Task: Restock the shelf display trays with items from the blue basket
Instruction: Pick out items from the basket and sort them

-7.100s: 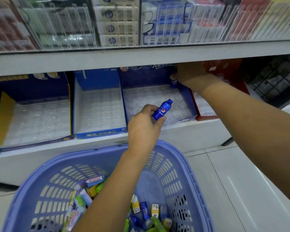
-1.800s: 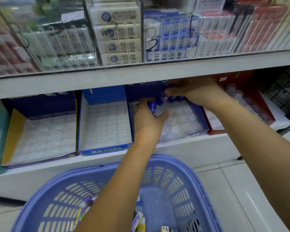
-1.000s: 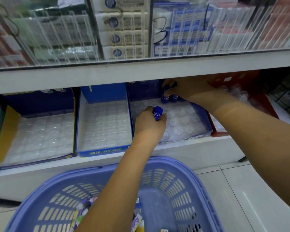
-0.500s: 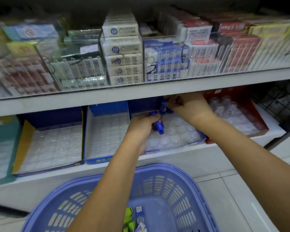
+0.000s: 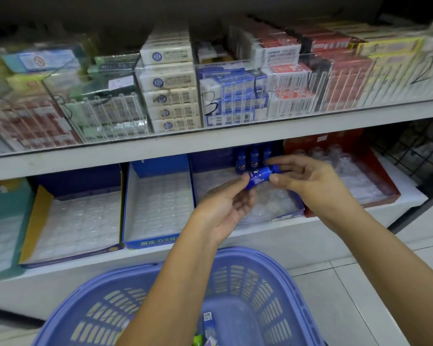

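Pinching the bottle (image 5: pixel 259 177) between left fingers (image 5: pixel 243 180) and right fingers (image 5: pixel 276 180), aiming to stand it upright in the tray (image 5: pixel 289 214) pocket beside the row (image 5: pixel 254 161).

White shelves (image 5: pixel 210 143) stand over a pale tiled floor (image 5: pixel 360 283).

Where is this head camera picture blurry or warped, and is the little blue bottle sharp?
Head view: the upper-shelf boxes smear toward both side edges; the wide lens bows the shelf edge; the clear shelf front carries pale glare; the blue bottle is fairly sharp, its label unreadable.
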Motion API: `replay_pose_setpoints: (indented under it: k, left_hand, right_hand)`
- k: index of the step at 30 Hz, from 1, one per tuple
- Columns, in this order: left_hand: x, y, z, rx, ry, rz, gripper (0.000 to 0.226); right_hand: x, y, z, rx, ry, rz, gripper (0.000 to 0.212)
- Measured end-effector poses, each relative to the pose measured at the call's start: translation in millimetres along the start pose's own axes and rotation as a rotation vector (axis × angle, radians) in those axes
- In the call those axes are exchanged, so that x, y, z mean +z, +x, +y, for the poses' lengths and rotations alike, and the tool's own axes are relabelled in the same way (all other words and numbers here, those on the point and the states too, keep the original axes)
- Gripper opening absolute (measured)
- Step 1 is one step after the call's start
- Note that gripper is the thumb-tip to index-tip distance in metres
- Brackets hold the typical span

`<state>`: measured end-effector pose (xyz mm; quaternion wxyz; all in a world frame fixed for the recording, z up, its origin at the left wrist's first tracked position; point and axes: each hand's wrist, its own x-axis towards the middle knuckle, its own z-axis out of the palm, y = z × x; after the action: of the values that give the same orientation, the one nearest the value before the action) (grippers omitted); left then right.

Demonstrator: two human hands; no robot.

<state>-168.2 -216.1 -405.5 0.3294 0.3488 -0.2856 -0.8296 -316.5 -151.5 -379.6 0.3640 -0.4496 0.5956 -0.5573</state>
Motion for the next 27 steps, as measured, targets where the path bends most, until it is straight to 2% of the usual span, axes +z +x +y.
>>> replay_pose_setpoints:
  k: [3, 6, 12, 13, 16, 18, 22, 23, 27]
  left_hand:
    - [0.7, 1.5, -5.3, 0.120, 0.078, -0.054, 0.020]
    - [3.6, 3.1, -11.3, 0.264, 0.211, -0.023, 0.029]
    - [10.7, 8.9, -16.5, 0.431, 0.480, 0.075, 0.030]
    - [9.8, 10.2, -18.0, 0.460, 0.616, 0.110, 0.030]
    - [-2.5, 9.3, -25.5, 0.537, 1.421, 0.161, 0.045]
    - [-13.1, 7.4, -30.6, 0.470, 1.654, 0.087, 0.054]
    - [-26.0, 5.4, -34.6, 0.416, 1.656, -0.009, 0.055]
    - [-26.4, 4.8, -34.8, 0.418, 1.649, -0.012, 0.055]
    - [-24.8, 4.7, -33.5, 0.386, 1.640, -0.032, 0.055]
  right_hand:
    - [-1.4, 1.5, 2.3, 0.130, 0.182, 0.058, 0.016]
    - [1.1, 6.1, 2.3, 0.207, 0.257, 0.102, 0.009]
    - [2.5, 25.9, -5.7, 0.133, 0.058, 0.162, 0.020]
    - [0.9, 31.2, -6.3, 0.097, -0.028, 0.183, 0.019]
    - [-6.8, 50.1, -6.2, -0.052, -0.455, 0.282, 0.014]
    - [-10.1, 61.3, -3.0, -0.118, -0.658, 0.289, 0.020]
    - [-8.0, 72.3, 9.3, -0.132, -0.897, 0.205, 0.019]
    - [-7.6, 73.8, 13.5, -0.134, -0.928, 0.186, 0.015]
    - [-5.8, 77.6, 22.4, -0.141, -0.982, 0.174, 0.023]
